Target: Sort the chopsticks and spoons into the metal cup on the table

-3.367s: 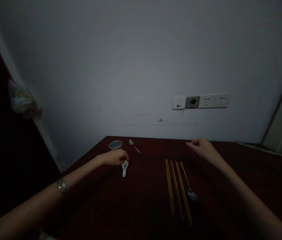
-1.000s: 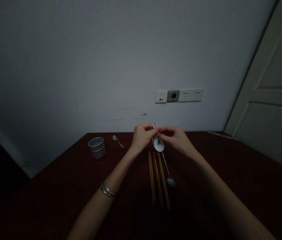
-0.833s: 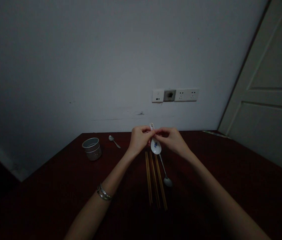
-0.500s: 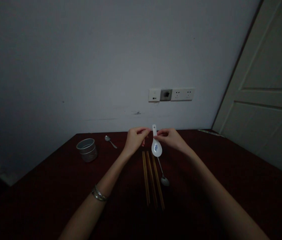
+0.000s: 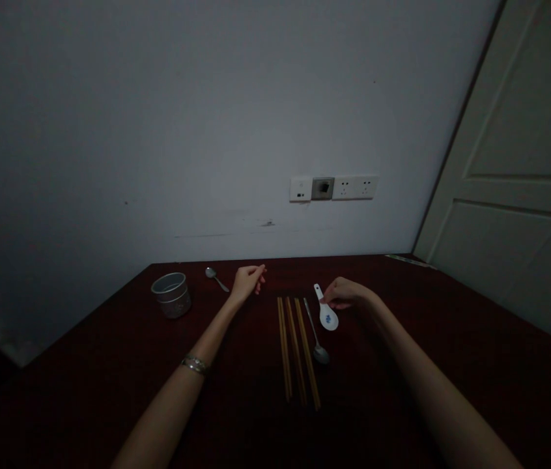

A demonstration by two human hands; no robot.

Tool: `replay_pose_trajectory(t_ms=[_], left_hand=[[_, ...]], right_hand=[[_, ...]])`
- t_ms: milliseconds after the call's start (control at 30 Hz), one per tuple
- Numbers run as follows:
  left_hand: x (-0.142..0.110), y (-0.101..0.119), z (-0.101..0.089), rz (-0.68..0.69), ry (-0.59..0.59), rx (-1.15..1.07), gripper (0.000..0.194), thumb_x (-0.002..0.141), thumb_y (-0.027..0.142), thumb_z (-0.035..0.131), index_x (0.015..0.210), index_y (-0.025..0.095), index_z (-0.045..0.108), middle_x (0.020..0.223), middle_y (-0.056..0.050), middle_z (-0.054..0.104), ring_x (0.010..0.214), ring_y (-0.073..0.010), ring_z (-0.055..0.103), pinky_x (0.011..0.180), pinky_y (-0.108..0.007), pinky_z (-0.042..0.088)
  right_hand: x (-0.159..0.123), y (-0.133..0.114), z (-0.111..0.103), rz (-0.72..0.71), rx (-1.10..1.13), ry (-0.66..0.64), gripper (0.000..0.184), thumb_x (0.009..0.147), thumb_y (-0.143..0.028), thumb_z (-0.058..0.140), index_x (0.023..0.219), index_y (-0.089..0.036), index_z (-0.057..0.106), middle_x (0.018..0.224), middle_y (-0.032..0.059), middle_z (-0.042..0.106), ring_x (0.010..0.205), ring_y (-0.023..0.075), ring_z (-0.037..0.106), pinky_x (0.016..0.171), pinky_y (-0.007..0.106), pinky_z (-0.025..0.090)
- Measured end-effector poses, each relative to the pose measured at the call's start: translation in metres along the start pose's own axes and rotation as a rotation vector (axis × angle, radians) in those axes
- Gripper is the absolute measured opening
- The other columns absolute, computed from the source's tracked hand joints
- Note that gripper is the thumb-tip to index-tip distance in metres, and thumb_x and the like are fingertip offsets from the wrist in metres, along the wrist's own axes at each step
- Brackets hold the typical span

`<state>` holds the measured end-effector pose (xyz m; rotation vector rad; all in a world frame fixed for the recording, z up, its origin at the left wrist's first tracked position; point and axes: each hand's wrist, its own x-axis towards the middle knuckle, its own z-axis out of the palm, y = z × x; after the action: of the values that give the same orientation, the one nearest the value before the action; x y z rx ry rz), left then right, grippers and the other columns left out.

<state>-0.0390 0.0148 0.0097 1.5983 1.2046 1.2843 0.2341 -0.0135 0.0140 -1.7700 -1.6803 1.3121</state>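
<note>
My right hand [image 5: 346, 292] pinches the handle of a white ceramic soup spoon [image 5: 328, 318] with a blue motif in its bowl. The spoon is at or just above the tabletop, right of a long-handled metal spoon [image 5: 321, 354]. Left of that metal spoon, several wooden chopsticks [image 5: 297, 352] lie side by side, pointing away from me. My left hand [image 5: 247, 281] is held over the table behind and left of the chopsticks, fingers curled together with nothing in them. Beyond it to the left lies a small metal spoon [image 5: 217, 280].
A grey metal cup [image 5: 172, 296] stands upright at the far left of the dark red table [image 5: 109, 365]. The wall behind carries a row of sockets [image 5: 333, 188]. A pale panelled door [image 5: 514, 195] is at the right, and a thin strip [image 5: 409, 261] lies along the back right edge.
The soup spoon came from beside the cup into both hands. My left hand let go and drew left; my right hand brought the spoon right and down beside the long spoon.
</note>
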Motion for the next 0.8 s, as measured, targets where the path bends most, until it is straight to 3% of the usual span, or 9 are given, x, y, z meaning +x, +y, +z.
replay_pose_trajectory(t_ms=[300, 600, 800], left_hand=[[0.002, -0.036, -0.007, -0.071, -0.037, 0.03, 0.032, 0.081, 0.038, 0.046, 0.078, 0.009, 0.059, 0.051, 0.002, 0.052, 0.03, -0.0049, 0.041, 0.03, -0.017, 0.031], [-0.001, -0.045, -0.007, -0.136, -0.041, 0.014, 0.029, 0.082, 0.034, 0.045, 0.078, 0.009, 0.058, 0.05, 0.003, 0.051, 0.03, -0.0048, 0.041, 0.03, -0.016, 0.031], [-0.002, -0.05, -0.007, -0.16, -0.055, 0.014, 0.03, 0.082, 0.037, 0.045, 0.08, 0.009, 0.058, 0.051, 0.002, 0.052, 0.031, -0.0048, 0.042, 0.031, -0.016, 0.032]], right_hand=[[0.006, 0.01, 0.004, 0.06, 0.05, -0.017, 0.012, 0.056, -0.019, 0.072, 0.055, -0.012, 0.063, 0.046, -0.0026, 0.056, 0.044, 0.0041, 0.05, 0.043, 0.011, 0.041], [0.004, 0.012, 0.003, 0.127, -0.031, -0.232, 0.015, 0.056, -0.021, 0.072, 0.062, -0.011, 0.063, 0.05, -0.0021, 0.059, 0.044, 0.005, 0.054, 0.045, 0.013, 0.046], [0.005, 0.012, 0.005, 0.165, -0.06, -0.225, 0.017, 0.056, -0.022, 0.073, 0.064, -0.01, 0.063, 0.054, 0.0003, 0.062, 0.048, 0.007, 0.058, 0.046, 0.014, 0.048]])
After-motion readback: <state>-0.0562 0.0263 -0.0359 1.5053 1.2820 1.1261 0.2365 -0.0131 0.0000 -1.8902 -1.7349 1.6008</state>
